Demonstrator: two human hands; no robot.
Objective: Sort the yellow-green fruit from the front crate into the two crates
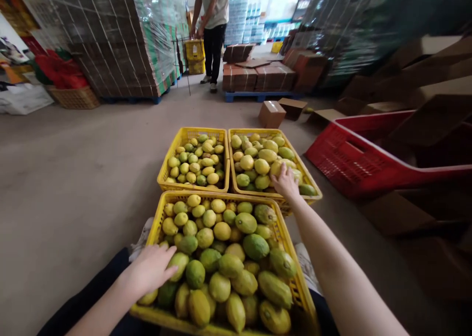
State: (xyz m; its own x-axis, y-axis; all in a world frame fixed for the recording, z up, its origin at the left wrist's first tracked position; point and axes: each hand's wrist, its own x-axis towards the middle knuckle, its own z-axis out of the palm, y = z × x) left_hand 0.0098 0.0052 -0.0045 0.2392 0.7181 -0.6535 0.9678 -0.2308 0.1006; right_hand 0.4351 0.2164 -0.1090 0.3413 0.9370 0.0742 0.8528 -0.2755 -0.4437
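Yellow-green lemons (221,231) fill the near yellow crate (291,247). My left hand (155,267) rests at that crate's left side, its fingers loosely spread against a green lemon (178,265). My right hand (286,182) reaches into the back right yellow crate (313,186), fingers apart on top of a yellow lemon (276,168); the fingertips touch the fruit, and none is seen lifted. Beside it, the back left yellow crate (162,171) holds smaller yellow and green lemons (194,167).
A red crate (346,164) with cardboard stands at the right. Beyond the yellow crates are a small carton (272,114), flattened cardboard stacks on a blue pallet (245,96), and a standing person (214,31). Wrapped pallet loads (106,41) stand at the back left.
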